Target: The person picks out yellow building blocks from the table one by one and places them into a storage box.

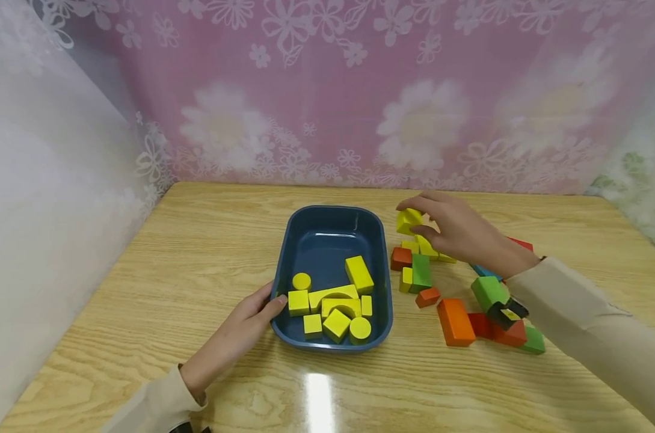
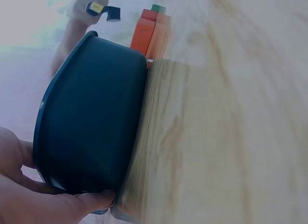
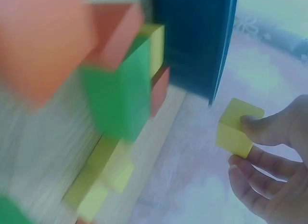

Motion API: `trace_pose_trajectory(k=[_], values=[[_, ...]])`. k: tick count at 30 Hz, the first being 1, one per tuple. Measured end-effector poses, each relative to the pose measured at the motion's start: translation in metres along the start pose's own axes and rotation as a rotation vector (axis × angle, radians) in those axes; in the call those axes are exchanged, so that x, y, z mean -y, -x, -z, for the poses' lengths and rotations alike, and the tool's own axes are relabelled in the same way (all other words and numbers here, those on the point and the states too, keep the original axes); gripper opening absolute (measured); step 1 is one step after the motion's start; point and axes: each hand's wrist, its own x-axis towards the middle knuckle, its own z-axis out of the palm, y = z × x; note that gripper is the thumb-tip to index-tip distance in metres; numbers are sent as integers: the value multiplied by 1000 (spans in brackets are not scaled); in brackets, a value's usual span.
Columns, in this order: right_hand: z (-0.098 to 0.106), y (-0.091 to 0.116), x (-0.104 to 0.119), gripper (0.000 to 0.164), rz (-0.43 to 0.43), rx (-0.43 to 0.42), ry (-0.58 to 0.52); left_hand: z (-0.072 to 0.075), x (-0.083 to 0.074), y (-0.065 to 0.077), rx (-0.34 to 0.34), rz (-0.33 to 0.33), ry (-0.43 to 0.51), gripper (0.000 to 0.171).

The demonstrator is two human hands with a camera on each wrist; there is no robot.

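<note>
Thumb and fingers parted only by its width, the right hand point(image 1: 459, 227) pinches a yellow block point(image 1: 407, 221), aloft beside the blue tray point(image 1: 322, 245)! The left hand point(image 1: 247, 323) grips the tray's side, thumb over the rim; yellow pieces point(image 1: 336, 325) crowd inside, mixed blocks point(image 1: 456, 323) lie rightward on the table point(image 1: 213, 240).

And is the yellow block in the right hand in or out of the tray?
Out: the right hand pinches the yellow block beyond the tray's right rim.
</note>
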Motion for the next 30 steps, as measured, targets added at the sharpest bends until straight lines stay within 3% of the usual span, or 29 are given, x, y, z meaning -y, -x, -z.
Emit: trace_pose_trajectory(k=[8,14,20,25,30], values=[[-22,-27,30,49,18,32,-65,-2,-1,-1,-18,10,-4,51],[-43,-36,43,43,45,80,68,-2,-2,-1,-18,12,-11,51],[-54,-47,47,38,-45,172,166,0,-2,0,-9,8,-5,51],[-59,-53,50,45,-120,271,140,1,0,0,-1,12,13,51],[-62,-53,49,45,-135,261,94,2,1,0,8,8,17,51]])
